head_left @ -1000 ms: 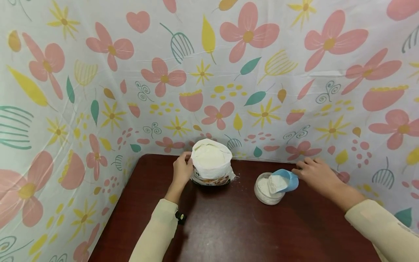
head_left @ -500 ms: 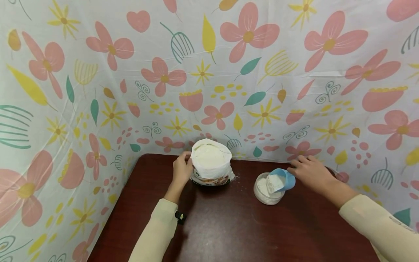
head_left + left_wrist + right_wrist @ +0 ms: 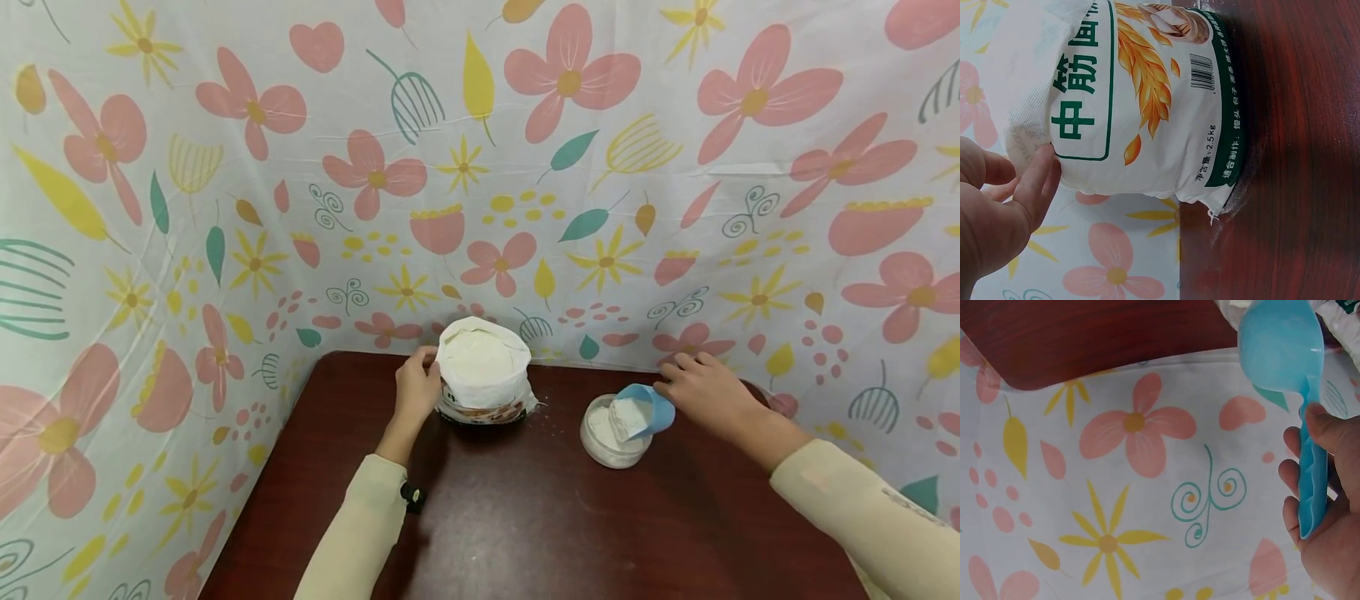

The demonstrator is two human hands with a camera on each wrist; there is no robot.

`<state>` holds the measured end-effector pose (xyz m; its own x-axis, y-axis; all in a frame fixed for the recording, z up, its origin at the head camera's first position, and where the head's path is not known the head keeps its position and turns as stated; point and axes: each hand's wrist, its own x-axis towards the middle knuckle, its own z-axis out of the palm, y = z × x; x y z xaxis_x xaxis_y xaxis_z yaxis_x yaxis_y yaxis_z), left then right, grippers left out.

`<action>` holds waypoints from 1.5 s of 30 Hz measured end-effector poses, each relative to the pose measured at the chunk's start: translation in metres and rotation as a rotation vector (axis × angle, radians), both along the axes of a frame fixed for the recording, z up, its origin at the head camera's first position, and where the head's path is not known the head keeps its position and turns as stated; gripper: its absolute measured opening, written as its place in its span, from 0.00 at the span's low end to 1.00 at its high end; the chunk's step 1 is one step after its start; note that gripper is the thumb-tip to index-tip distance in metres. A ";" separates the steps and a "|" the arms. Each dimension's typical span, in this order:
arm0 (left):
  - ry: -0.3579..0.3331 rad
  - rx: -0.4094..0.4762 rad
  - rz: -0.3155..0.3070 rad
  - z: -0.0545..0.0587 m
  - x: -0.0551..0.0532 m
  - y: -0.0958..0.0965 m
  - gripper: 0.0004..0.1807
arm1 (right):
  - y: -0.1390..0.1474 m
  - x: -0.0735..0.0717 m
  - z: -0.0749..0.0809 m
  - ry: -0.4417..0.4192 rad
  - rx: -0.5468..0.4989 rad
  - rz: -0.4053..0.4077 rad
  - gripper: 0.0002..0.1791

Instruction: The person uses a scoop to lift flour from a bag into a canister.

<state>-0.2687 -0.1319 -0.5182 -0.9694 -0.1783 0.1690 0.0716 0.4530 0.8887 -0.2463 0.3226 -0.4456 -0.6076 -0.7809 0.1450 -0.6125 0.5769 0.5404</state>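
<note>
A flowered cloth (image 3: 465, 267) is hanging behind the flour bag (image 3: 487, 393), and a dark red table (image 3: 525, 533) is standing beneath that bag. The open bag is sitting upright near the table's far edge. Just left of it, the left hand (image 3: 417, 387) is pinching its rim; how firmly, I cannot tell. Well right of the bag, the right hand (image 3: 712, 400) is holding a slim handle (image 3: 1313, 487) with curled fingers. Between the bag and that hand, a clear tub (image 3: 617, 459) is holding flour. Above the tub, the blue scoop (image 3: 664, 411) is leaning its mouth bagward, a white lump (image 3: 628, 417) still lying inside. The step in hand seems to be pouring; the next move probably calls for tipping farther until the lump drops. The head view is hiding the handle and the depth of flour in the bag; whether scoop and tub are touching is unclear.
</note>
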 end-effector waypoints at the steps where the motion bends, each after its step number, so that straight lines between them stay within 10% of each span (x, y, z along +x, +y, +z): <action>1: -0.002 0.002 -0.001 0.000 0.000 0.000 0.15 | -0.001 -0.001 0.000 0.003 0.001 0.004 0.15; 31: 0.032 -0.003 0.006 -0.001 -0.001 0.001 0.14 | 0.006 -0.001 0.011 0.004 0.013 -0.036 0.17; 45: -0.001 0.023 -0.015 0.003 0.003 0.000 0.15 | 0.025 0.008 0.008 -0.018 -0.170 -0.055 0.21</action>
